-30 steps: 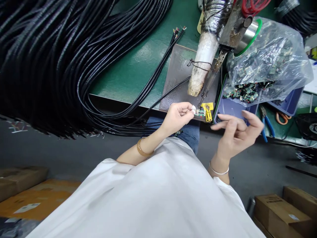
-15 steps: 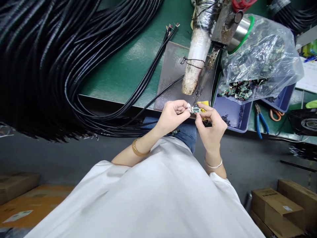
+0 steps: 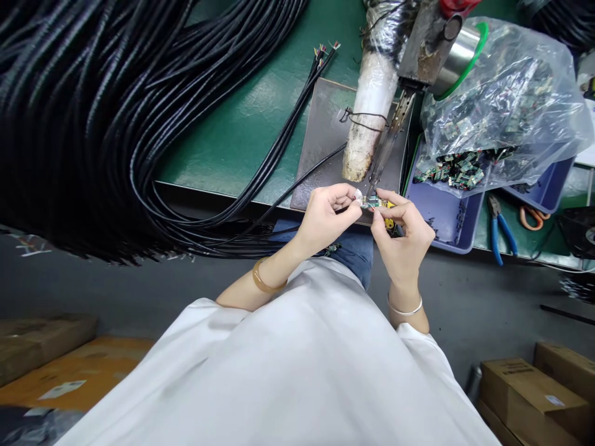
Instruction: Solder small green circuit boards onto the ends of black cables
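A small green circuit board (image 3: 372, 202) is held between my two hands, just under the tip of a fixed soldering iron (image 3: 382, 152). My left hand (image 3: 329, 214), with a white wrap on one fingertip, is closed in a pinch at the board's left end; its fingers hide what else may be there. With thumb and fingers, my right hand (image 3: 402, 226) pinches the right end. The iron's tip is at the board's upper edge; whether it touches cannot be told. Something yellow (image 3: 389, 214) shows behind my right fingers.
Thick bundles of black cable (image 3: 83, 124) cover the left. A white tube (image 3: 365, 130) hangs beside the iron over a metal plate (image 3: 320, 133). To the right are a solder spool (image 3: 460, 59), a plastic bag of boards (image 3: 506, 105), a purple tray (image 3: 449, 232) and blue-handled pliers (image 3: 501, 232).
Both hands stay pinched at the circuit board, with small shifts of the fingers and board at the iron's tip. The whole view has shifted slightly.
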A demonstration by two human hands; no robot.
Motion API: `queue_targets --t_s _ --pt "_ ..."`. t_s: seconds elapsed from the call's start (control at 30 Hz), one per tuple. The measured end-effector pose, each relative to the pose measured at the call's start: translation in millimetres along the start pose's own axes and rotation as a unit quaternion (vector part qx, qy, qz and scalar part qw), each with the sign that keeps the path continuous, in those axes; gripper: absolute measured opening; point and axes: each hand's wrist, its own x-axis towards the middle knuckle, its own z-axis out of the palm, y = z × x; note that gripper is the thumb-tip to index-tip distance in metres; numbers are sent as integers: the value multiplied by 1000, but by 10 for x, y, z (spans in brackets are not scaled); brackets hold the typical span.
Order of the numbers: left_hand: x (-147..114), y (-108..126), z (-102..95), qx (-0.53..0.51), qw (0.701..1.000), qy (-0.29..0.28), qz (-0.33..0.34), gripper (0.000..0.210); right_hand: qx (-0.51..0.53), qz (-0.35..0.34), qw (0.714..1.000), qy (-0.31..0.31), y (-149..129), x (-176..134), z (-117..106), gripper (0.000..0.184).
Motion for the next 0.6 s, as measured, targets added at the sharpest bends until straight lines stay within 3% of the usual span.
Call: queue_targets --t_s 0.6 --pt "9 58 -35 44 999 -1 10 5 -20 -50 999 -4 -43 17 -39 13"
